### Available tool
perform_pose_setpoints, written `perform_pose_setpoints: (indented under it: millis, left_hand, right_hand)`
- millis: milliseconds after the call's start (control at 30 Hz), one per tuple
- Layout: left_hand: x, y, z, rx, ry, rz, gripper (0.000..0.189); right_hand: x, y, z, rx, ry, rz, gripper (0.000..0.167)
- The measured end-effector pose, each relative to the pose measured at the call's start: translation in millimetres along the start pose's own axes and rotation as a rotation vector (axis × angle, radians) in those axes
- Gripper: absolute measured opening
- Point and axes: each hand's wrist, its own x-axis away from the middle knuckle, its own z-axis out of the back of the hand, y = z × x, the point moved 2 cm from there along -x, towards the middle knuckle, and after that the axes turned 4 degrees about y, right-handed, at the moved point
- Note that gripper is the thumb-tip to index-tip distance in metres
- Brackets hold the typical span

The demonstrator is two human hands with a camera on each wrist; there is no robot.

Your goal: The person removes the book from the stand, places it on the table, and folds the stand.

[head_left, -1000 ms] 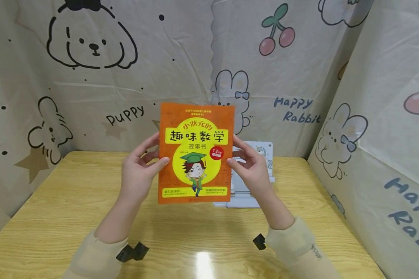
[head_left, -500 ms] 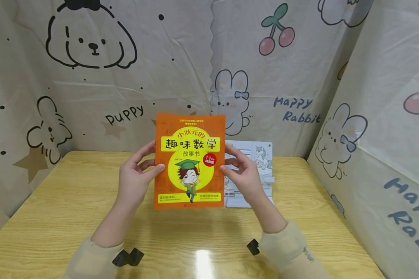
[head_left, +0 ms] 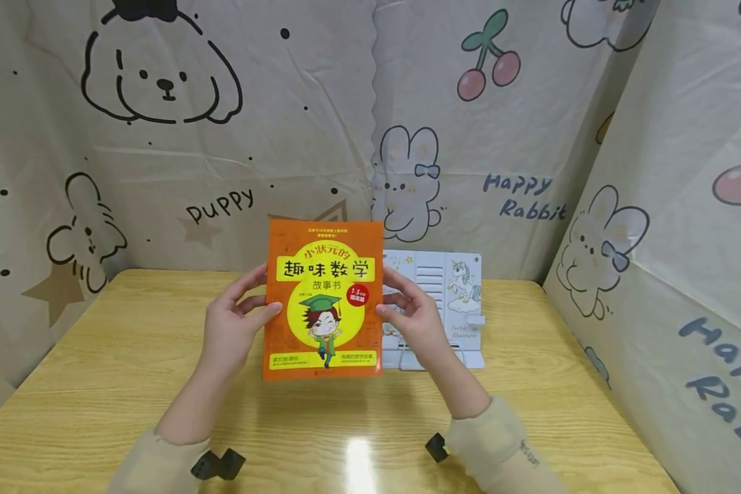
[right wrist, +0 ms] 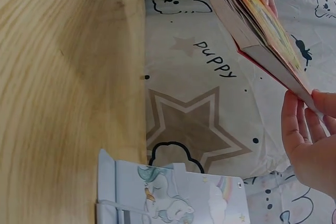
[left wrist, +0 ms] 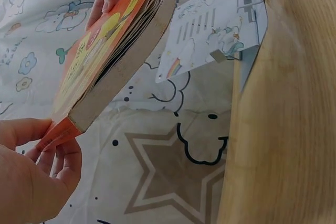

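An orange paperback book [head_left: 325, 322] with a yellow circle and a cartoon child in a green cap is held upright above the table, front cover toward the head camera. My left hand [head_left: 236, 324] grips its left edge, thumb on the cover and fingers behind. On the opposite edge my right hand [head_left: 415, 319] pinches the book the same way. From the left wrist view, the book's [left wrist: 123, 51] page edges show, slightly fanned. Behind the right hand stands a white book stand [head_left: 466, 302] with a unicorn print and slots, partly hidden by the book and hand.
The wooden table [head_left: 130, 384] reaches back to a cloth backdrop [head_left: 321, 96] printed with cartoon animals. A second cloth side [head_left: 673, 226] closes off the right. Small black devices [head_left: 219, 464] sit at both sleeve cuffs.
Both hands have moved the book down and to the left, still gripping its two edges. More of the book stand now shows to the book's right.
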Motion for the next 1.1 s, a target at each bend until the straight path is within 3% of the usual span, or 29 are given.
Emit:
perform_pose_setpoints:
  millis: [267,500,900,1100]
  left_hand:
    - [-4.3,-18.8,9.0,-0.043,0.006,0.014,0.059]
    - [-5.5,-31.4,17.7,-0.054,0.014,0.066,0.059]
    - [-7.9,-52.0,28.2,-0.088,-0.019,0.172,0.060]
    - [-8.5,-59.6,32.5,-0.076,-0.042,0.193,0.062]
  right_hand:
    - [-3.7,13.4,-8.5,0.015,0.000,-0.043,0.056]
    - [-7.1,27.4,-16.3,0.027,-0.011,-0.078,0.057]
    - [-7.1,48.7,-26.0,0.039,-0.024,-0.192,0.058]
    - [-6.7,53.3,-29.5,0.063,-0.035,-0.228,0.059]
